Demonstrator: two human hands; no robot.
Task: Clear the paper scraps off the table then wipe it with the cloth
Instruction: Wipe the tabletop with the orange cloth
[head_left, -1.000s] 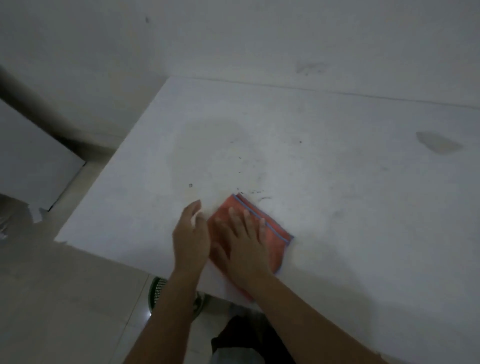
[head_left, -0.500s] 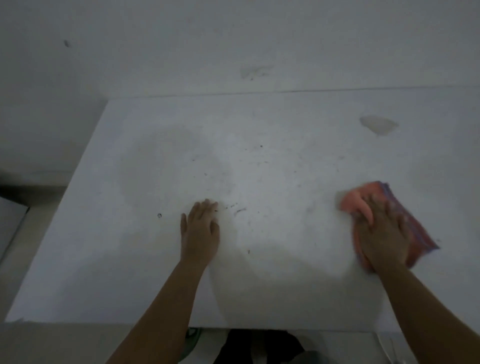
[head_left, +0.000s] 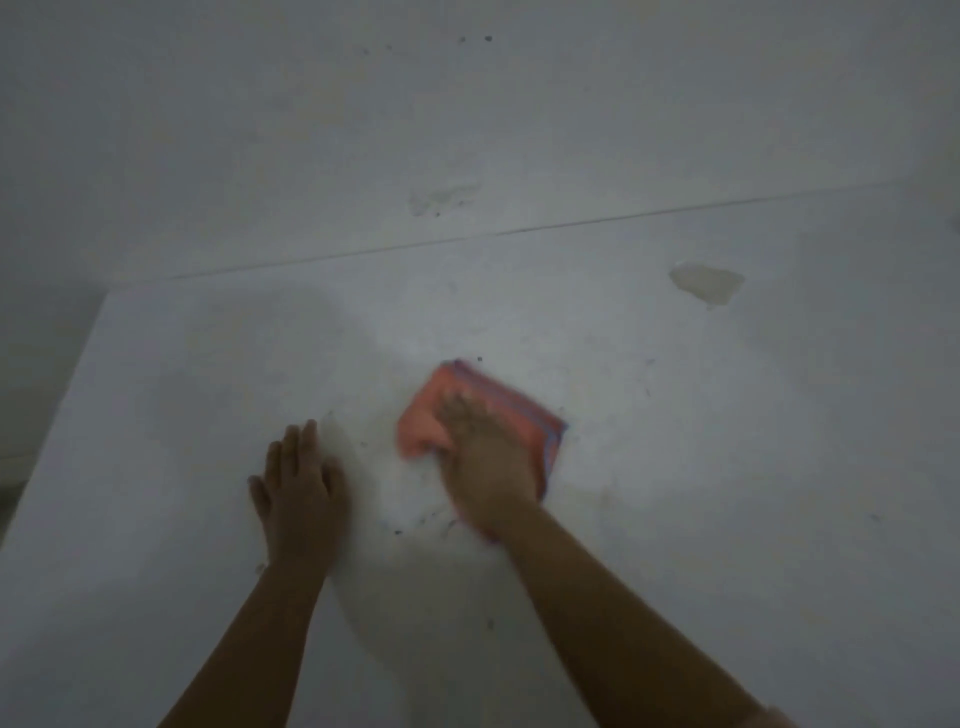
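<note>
The cloth (head_left: 470, 410) is a folded orange-pink rag with a blue-purple striped border along its right edge, a bit bunched on the left side and blurry. It's sitting around the middle of the white table (head_left: 727, 441), well in from every edge. The right hand (head_left: 485, 462) is pressed down on top of it, fingers spread over the fabric rather than pinching it. The left hand (head_left: 301, 488) lies flat and open on the bare surface just left of the cloth, holding nothing. Half a second ago the cloth and right hand were way over toward the right edge, now they're back near the left hand. Dark specks (head_left: 415, 525) are scattered between the hands, and there's a pale stain (head_left: 706, 283) toward the far right corner.
</note>
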